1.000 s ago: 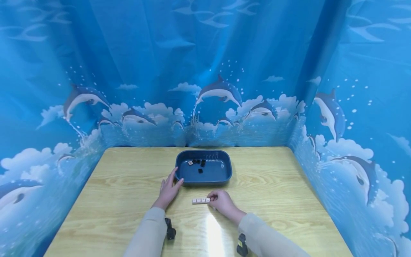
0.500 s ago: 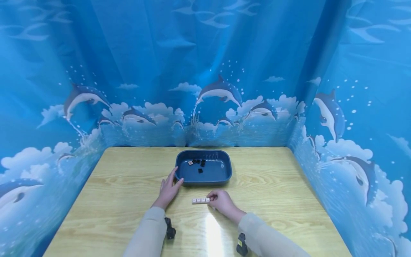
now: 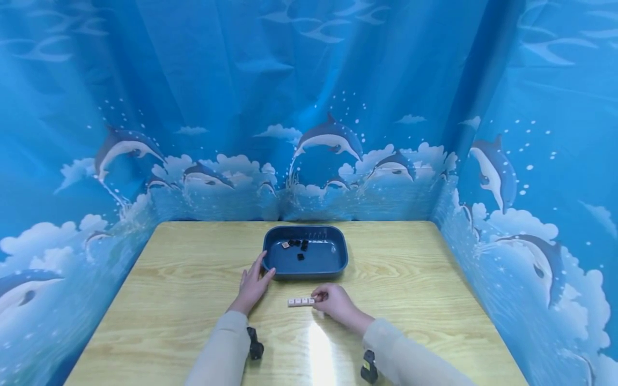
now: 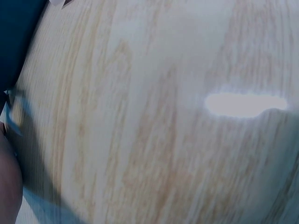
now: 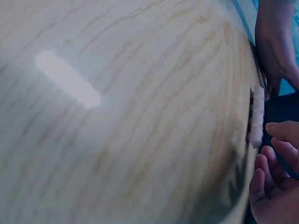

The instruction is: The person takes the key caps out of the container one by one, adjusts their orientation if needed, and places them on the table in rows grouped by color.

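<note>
A short row of small white blocks [image 3: 300, 302] lies straight on the wood-grain table [image 3: 410, 295], near its middle; the blocks look light, stiff and smooth, and — if merely butted together — likely to part when nudged, so both ends are probably the best hold. At its three o'clock the right hand [image 3: 334, 304] has its fingers curled close about the end block — whether they pinch it, I cannot tell. At twelve sits the blue tray [image 3: 322, 264], with black pieces [image 3: 301, 257] and a pale one [image 3: 285, 245] inside. Toward ten, the left hand [image 3: 253, 285], thumb and fingers spread, touches the tray's near left corner.
</note>
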Tool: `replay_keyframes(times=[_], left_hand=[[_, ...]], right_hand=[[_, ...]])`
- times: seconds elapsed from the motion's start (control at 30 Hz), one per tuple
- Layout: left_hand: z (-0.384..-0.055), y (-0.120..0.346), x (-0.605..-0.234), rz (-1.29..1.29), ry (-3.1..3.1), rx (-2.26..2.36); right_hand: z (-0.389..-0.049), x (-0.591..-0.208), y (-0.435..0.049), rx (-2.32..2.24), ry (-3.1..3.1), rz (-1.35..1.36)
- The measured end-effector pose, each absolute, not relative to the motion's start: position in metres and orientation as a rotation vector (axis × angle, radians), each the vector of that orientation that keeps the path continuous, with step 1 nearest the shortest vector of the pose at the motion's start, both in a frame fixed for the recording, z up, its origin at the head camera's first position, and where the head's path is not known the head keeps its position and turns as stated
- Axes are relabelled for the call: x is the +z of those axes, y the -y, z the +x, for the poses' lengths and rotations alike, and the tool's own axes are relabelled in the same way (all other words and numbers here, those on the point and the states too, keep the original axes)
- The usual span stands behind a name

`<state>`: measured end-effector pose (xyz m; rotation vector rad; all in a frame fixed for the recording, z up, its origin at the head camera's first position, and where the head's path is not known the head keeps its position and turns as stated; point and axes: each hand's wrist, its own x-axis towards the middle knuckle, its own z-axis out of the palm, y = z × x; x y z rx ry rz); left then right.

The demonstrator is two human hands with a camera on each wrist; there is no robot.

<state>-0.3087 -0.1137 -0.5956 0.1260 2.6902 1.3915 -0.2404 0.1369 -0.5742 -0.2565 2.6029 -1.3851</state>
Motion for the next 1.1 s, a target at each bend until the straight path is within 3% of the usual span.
replay_keyframes(times=[0.6,1.1], left_hand=[[-0.309,0.116,-0.597,0.132,-2.681,1.402],[-0.308,0.116,-0.600,0.117,-2.700,1.402]], right_hand=[[-0.259,-0.496,-0.146,-0.766,-2.678,-0.778],[-0.312,-0.453,-0.128,-0.424,-2.685,-1.021]])
